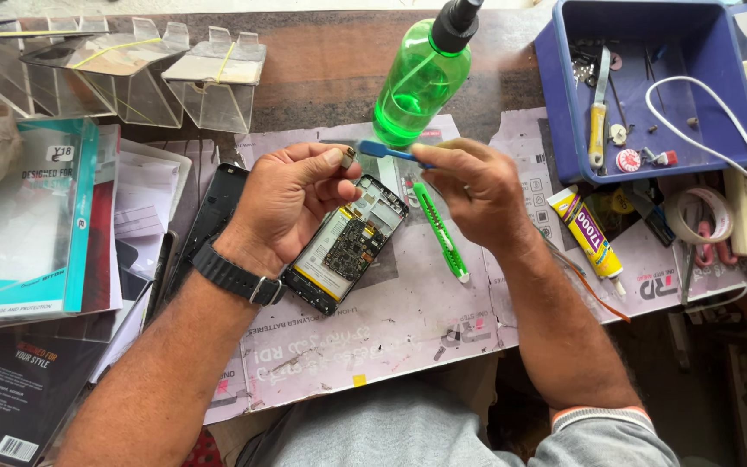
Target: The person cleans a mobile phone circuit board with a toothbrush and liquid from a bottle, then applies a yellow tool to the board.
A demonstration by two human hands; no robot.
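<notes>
Near the middle of the frame the left hand (291,197), a black watch on its wrist, pinches a small grey metal part (348,156) between thumb and forefinger, just above one opened black smartphone with its circuit board and battery showing (346,245). The right hand (477,192), right of centre, has its fingers pressed together around a thin blue plastic pry tool (391,152), whose tip lies just beside the small part. One green utility knife (440,230) lies on the worn paper mat (408,320) below the right hand, partly hidden by it. Directly behind the hands, at top centre, stands one green translucent spray bottle with a black nozzle (421,79). At upper right sits one blue plastic tray (555,95) holding small tools, with a white cable looping across it; below it lie one yellow glue tube (588,233) and one roll of tape (700,214). At upper left stand several clear acrylic stands (144,78); boxed packages (28,216) are stacked at left.
</notes>
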